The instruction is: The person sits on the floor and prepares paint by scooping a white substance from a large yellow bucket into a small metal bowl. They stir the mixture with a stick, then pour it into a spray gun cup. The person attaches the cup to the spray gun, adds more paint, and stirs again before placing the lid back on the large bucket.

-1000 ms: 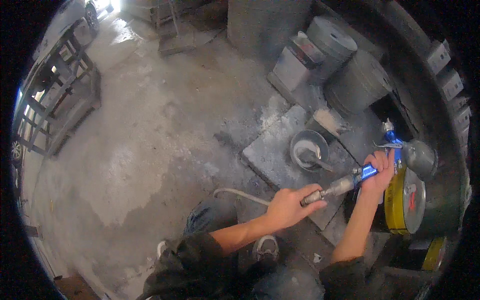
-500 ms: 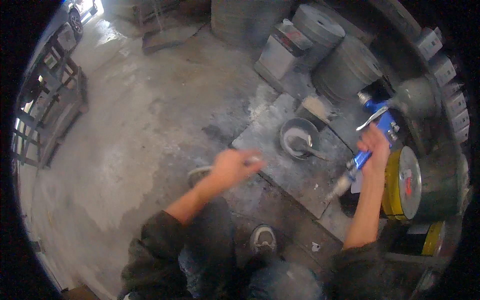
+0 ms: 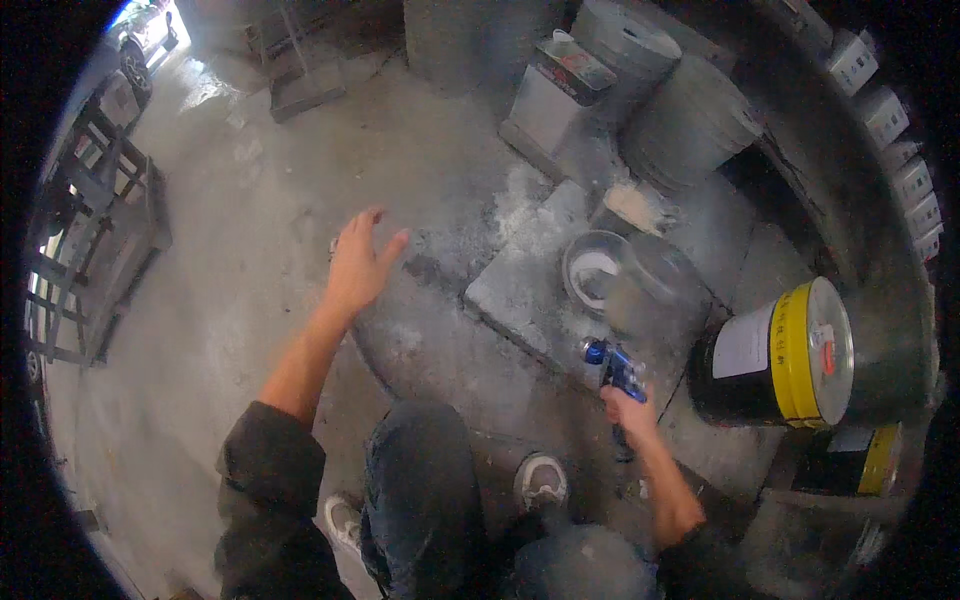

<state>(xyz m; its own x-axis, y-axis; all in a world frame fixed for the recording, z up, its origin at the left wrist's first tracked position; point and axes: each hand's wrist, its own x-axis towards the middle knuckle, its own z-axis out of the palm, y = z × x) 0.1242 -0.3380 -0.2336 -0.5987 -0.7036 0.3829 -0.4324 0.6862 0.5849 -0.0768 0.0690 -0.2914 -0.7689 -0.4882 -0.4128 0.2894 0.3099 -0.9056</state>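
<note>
My right hand (image 3: 628,406) grips a blue spray gun (image 3: 615,368), its nozzle pointing left; the gun's cloudy cup (image 3: 659,285) is in front of a pail (image 3: 579,269) with whitish contents, partly hiding it. My left hand (image 3: 365,262) is raised at the left with its fingers apart, nothing visible in it. Below that hand a thin hose (image 3: 371,369) runs across the floor. A black and yellow drum (image 3: 800,355) lies to the right of the gun.
Grey drums (image 3: 682,125) and a square can (image 3: 545,100) stand at the back right on the concrete floor. A metal rack (image 3: 100,270) and a car (image 3: 135,65) are at the left. White cartons (image 3: 886,118) line the right side.
My left hand has released the gun's fitting and moved left, opening. My right hand has lowered and turned the spray gun, bringing it toward the middle, over the pail's area.
</note>
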